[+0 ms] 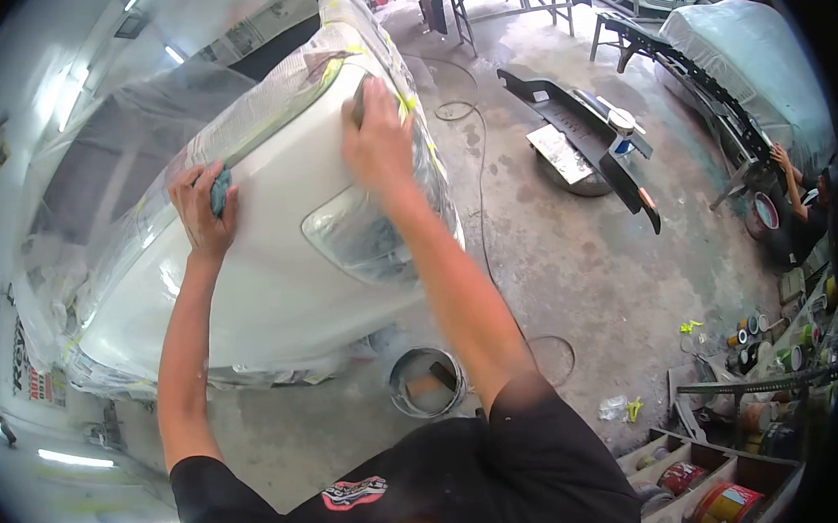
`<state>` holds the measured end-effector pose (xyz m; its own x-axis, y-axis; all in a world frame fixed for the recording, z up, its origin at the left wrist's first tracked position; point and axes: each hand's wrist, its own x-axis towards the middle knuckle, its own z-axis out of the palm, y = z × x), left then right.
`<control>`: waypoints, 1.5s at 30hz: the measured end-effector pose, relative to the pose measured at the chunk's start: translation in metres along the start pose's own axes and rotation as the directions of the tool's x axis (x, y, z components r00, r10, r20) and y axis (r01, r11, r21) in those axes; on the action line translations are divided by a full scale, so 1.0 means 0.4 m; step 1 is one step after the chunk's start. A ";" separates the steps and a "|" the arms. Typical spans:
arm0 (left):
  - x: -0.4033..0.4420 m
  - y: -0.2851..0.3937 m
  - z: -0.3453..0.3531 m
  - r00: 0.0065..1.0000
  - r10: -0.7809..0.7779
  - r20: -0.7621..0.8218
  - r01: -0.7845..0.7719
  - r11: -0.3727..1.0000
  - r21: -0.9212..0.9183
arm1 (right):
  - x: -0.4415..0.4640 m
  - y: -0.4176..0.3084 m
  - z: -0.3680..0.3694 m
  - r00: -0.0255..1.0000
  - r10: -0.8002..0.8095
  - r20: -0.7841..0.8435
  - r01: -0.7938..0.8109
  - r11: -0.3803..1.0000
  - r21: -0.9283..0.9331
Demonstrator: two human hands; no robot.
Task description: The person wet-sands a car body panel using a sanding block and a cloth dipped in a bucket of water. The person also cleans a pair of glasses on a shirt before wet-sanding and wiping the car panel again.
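A white car panel [270, 214] fills the middle left, edged with newspaper, yellow tape and clear plastic film. My left hand [204, 206] rests near the panel's upper left edge, its fingers closed round a blue-green cloth or pad [222, 190]. Farther up and to the right, my right hand [378, 140] presses on the panel's corner beside the yellow tape, closed on a dark pad [359, 104] that shows only in part. Below my right forearm is a plastic-covered headlight [351, 235].
A round bucket [427, 381] stands on the floor below the car. A dark bumper [580, 134] lies to the right, with a hose [482, 208] nearby. At far right a co-worker [809, 210] touches another bumper; paint cans [723, 505] sit below.
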<state>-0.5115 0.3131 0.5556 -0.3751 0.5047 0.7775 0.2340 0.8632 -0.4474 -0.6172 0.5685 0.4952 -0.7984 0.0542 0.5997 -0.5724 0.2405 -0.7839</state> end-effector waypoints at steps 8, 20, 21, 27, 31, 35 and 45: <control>0.008 0.005 -0.002 1.000 0.001 0.009 -0.001 1.000 0.004 | 0.036 0.021 -0.021 0.993 -0.109 0.051 0.108 0.994 0.030; 0.016 0.003 0.009 1.000 -0.004 -0.010 0.004 1.000 0.013 | 0.026 0.080 -0.052 0.995 -0.017 0.103 0.011 0.998 0.063; 0.015 0.003 0.011 1.000 -0.006 -0.010 0.006 1.000 0.015 | 0.018 0.081 -0.072 0.985 0.088 0.145 -0.097 0.994 0.051; 0.012 -0.003 0.012 1.000 0.003 -0.011 -0.002 1.000 0.008 | 0.072 0.065 -0.076 0.968 0.112 0.225 -0.154 0.972 0.176; 0.013 0.009 0.009 0.999 0.024 -0.025 -0.024 1.000 0.013 | 0.027 0.039 -0.120 0.947 0.114 0.300 -0.201 0.940 0.277; 0.008 0.003 0.012 0.999 0.029 -0.018 -0.029 0.999 0.019 | -0.151 -0.009 -0.105 0.981 -0.155 0.113 0.125 0.963 0.238; 0.010 -0.002 0.018 0.999 0.029 -0.015 -0.029 0.999 0.019 | -0.063 0.037 -0.026 0.998 -0.015 -0.062 0.019 0.998 0.057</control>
<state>-0.5197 0.3145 0.5560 -0.3547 0.5291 0.7709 0.2278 0.8485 -0.4776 -0.6036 0.5809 0.4701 -0.7765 0.1102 0.6204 -0.5971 0.1856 -0.7804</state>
